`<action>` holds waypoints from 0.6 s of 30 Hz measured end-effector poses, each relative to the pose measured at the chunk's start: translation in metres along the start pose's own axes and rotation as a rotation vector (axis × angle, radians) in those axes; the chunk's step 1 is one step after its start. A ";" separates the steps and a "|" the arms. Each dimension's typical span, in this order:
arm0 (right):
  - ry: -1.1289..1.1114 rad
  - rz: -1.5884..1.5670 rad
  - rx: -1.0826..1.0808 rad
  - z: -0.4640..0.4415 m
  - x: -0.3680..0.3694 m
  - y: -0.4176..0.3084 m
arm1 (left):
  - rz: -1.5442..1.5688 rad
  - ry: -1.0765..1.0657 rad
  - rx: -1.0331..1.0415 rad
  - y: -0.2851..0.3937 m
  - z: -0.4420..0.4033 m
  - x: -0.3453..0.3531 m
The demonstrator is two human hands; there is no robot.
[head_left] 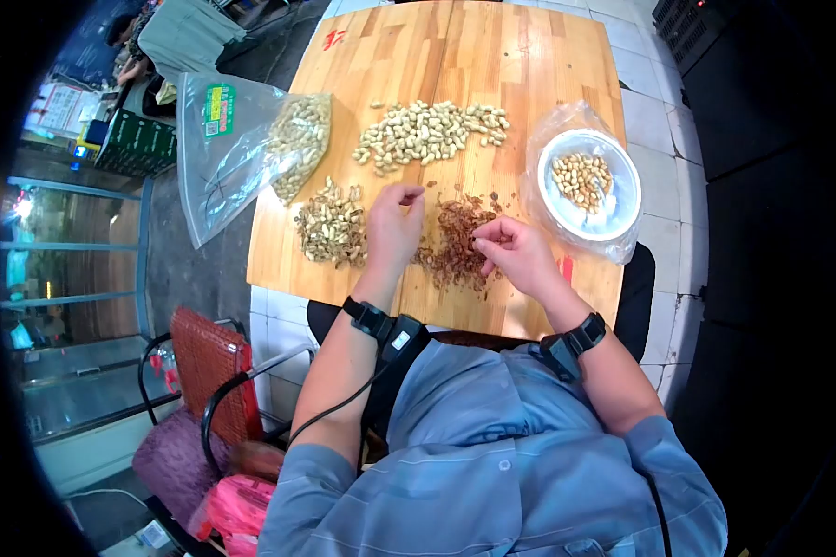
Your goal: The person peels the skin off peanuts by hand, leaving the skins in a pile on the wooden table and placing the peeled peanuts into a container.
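My left hand (397, 226) is above the table between the shell pile and the skin pile, its fingers curled together; whatever they hold, if anything, is hidden. Over the right side of the reddish-brown peanut skins (455, 249), my right hand (518, 254) pinches thumb and fingers around something too small to name. A heap of unshelled peanuts (418, 133) lies beyond both hands. Broken peanut shells (330, 226) are piled left of my left hand. To the right stands a white bowl (629, 206) lined with clear plastic, with shelled peanuts (581, 182) inside.
A clear plastic bag (299, 139) partly full of unshelled peanuts overhangs the left edge of the wooden table (529, 70). A chair with a brown backrest (212, 371) stands at lower left, near a pink bag (239, 506). Another person sits at the far upper left.
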State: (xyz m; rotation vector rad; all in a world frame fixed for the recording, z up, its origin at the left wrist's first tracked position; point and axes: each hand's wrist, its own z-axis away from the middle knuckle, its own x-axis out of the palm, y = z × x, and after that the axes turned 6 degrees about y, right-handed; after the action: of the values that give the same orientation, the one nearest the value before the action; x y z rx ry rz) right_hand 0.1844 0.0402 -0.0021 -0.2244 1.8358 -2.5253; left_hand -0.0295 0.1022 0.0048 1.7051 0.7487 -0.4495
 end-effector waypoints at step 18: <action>-0.019 -0.068 0.020 0.003 -0.013 -0.024 | -0.299 0.109 0.101 -0.024 -0.061 0.059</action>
State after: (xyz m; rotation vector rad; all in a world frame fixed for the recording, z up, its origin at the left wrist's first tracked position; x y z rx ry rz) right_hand 0.1996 0.0460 0.0206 -0.3139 1.8257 -2.5756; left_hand -0.0084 0.1780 -0.0342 1.7276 1.0839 -0.6123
